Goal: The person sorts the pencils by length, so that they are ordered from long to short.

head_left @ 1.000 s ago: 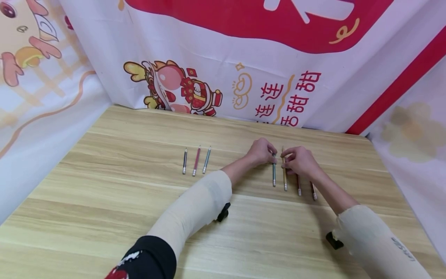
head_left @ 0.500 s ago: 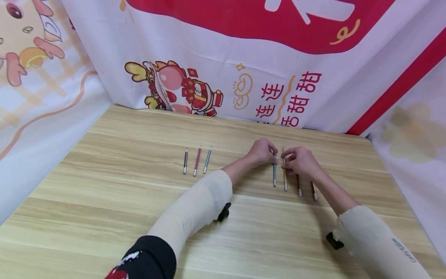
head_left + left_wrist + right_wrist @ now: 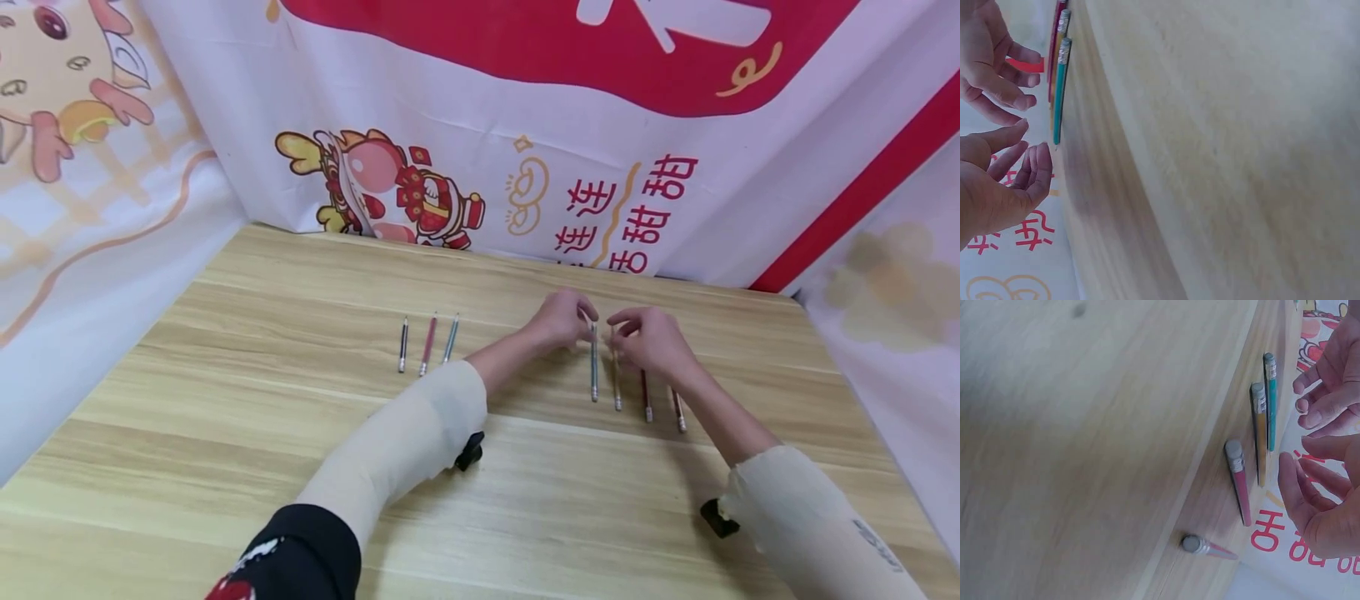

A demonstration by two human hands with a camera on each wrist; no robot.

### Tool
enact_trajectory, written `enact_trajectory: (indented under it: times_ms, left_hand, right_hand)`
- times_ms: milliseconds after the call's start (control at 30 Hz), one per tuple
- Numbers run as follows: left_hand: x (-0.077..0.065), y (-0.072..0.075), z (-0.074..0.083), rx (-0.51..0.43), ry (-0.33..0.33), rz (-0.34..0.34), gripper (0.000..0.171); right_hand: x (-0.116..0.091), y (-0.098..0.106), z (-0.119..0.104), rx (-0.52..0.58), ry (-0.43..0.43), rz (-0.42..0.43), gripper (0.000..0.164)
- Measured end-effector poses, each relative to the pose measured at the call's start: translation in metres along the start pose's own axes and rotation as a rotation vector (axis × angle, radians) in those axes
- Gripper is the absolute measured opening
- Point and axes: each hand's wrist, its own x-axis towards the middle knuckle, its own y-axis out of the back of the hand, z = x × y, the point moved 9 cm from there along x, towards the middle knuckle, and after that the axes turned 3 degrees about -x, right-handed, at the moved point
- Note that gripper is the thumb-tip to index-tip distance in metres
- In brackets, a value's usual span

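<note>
Both hands hover over the far ends of a row of pencils on the right half of the table. My left hand (image 3: 564, 319) is beside the tip of a teal pencil (image 3: 595, 371), its fingers loosely bent and holding nothing. Just across from it, my right hand (image 3: 652, 340) hangs over a yellow pencil (image 3: 1261, 434), fingers and thumb apart around air. A dark red pencil (image 3: 1240, 487) and a brownish-red pencil (image 3: 678, 411) lie further right, partly hidden by the right hand and wrist in the head view. All of these have eraser ends toward me.
On the left of the wooden table (image 3: 225, 417) lie a dark pencil (image 3: 403, 346), a pinkish-red pencil (image 3: 429, 342) and a blue-teal pencil (image 3: 452, 337), side by side. A printed white cloth (image 3: 480, 117) hangs along the back edge, with more cloth at both sides.
Both hands have come up slightly off the teal and yellow pencils, which stay lying on the table. The head view has shifted a little.
</note>
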Motion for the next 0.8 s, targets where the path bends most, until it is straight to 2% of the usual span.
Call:
enact_trajectory:
  times_ms: [233,433,633,800]
  left_hand:
    - [-0.007,0.011,0.005,0.051,-0.066,-0.032,0.031]
    - [-0.015,0.025,0.008,0.093,-0.113,-0.055,0.034]
    - [-0.022,0.037,0.002,0.057,-0.091,-0.095,0.039]
    - [-0.029,0.05,0.0,0.077,-0.082,-0.095,0.039]
  right_hand:
    - [-0.002,-0.003,-0.01,0.074,0.0,0.005,0.036]
    - [-0.001,-0.011,-0.014,0.172,-0.014,-0.023,0.034]
    - [0.0,-0.019,-0.023,0.201,-0.001,-0.045,0.036]
    - [0.001,-0.026,-0.034,0.225,0.023,-0.053,0.037]
